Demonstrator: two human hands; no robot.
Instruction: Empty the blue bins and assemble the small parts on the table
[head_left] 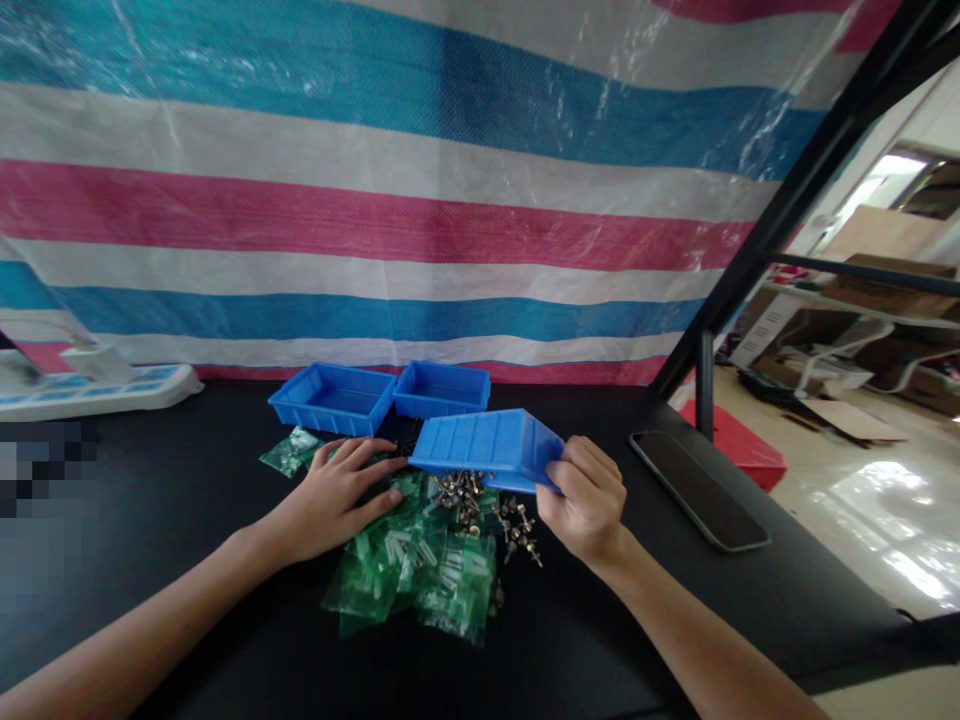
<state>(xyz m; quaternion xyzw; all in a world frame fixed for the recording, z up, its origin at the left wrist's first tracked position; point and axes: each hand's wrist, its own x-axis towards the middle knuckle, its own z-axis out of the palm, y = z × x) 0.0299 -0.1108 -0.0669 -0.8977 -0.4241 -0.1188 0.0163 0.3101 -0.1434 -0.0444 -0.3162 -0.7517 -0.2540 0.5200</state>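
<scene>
My right hand (585,495) grips one end of a blue plastic bin (480,442), which is tipped on its side above the table. Small metal screw-like parts (461,497) lie beneath its lower edge, and more metal pieces (517,530) are scattered to the right. Fingers spread, my left hand (337,495) rests on the pile of green-tinted clear bags (420,570), which have small whitish pieces inside. Its fingertips reach close to the bin's left end. A separate small bag (292,452) lies beyond the left hand. The inside of the tipped bin is mostly hidden.
Two more blue bins, a left one (330,398) and a right one (442,390), stand at the back against the striped sheet (390,230). A phone (697,490) lies at the right edge. A white power strip (97,390) sits at the back left. A black frame post rises at right.
</scene>
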